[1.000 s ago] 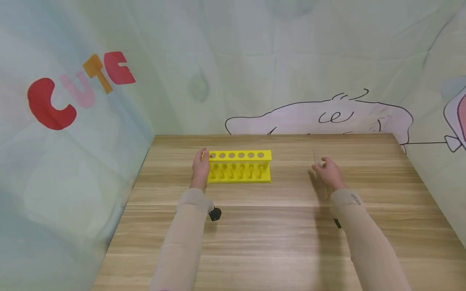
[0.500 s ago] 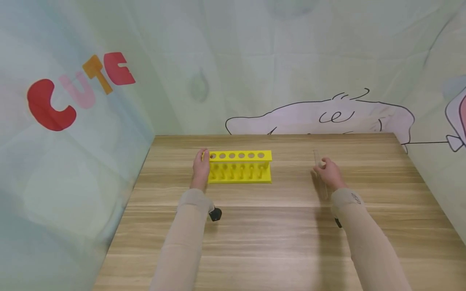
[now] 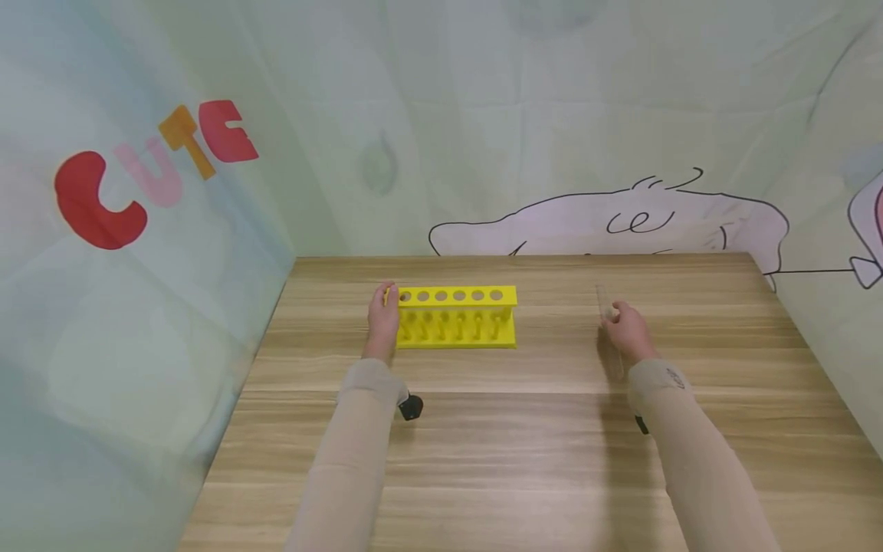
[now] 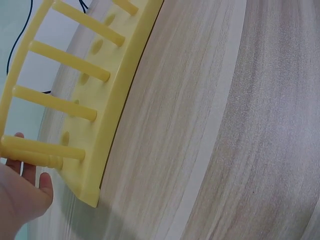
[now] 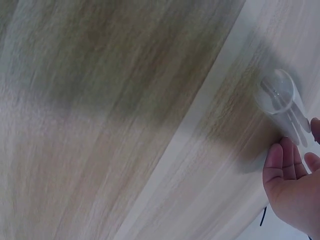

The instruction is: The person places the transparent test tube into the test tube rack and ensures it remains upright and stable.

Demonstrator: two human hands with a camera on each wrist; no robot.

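A yellow test tube rack (image 3: 455,296) stands on the table, with a row of round holes along its top and a row of pegs below. My left hand (image 3: 382,318) grips its left end. In the left wrist view, the left hand's fingers (image 4: 45,186) are at the end post of the rack (image 4: 107,120). To the right of the rack, my right hand (image 3: 629,331) pinches a clear test tube (image 3: 602,297) that points away from me. The right wrist view has the tube's open mouth (image 5: 278,92) facing the camera, with fingers and thumb on either side.
The wood-grain table (image 3: 510,452) ends at a printed cloth backdrop (image 3: 448,138) at the back and on both sides. Small black devices (image 3: 411,407) hang below the sleeves. Thin dark cords (image 4: 20,35) show in the left wrist view.
The right hand's fingertips have shifted slightly to the right about the test tube. My left hand and the rack hold their place; the head view has drifted a little.
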